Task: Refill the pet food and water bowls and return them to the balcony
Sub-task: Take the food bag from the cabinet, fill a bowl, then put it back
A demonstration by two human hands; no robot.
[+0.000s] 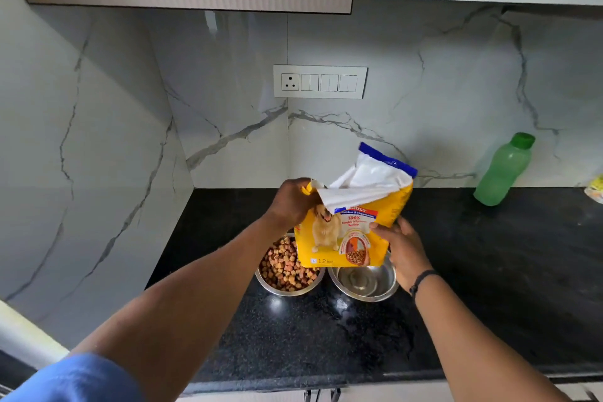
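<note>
A yellow pet food bag (349,232) with a dog picture is held upright above two steel bowls on the black counter. My left hand (293,202) pinches the bag's open top at its left corner. My right hand (403,251) grips the bag's right side lower down. The bag's white inner lining is folded over at the top. The left bowl (288,274) holds brown kibble. The right bowl (363,282) shows a bare shiny bottom; I cannot tell whether there is water in it. The bag hides the far rims of both bowls.
A green plastic bottle (504,170) with a green cap stands at the back right of the counter (489,287). A yellow packet (595,189) peeks in at the right edge. A switch panel (319,81) sits on the marble wall behind.
</note>
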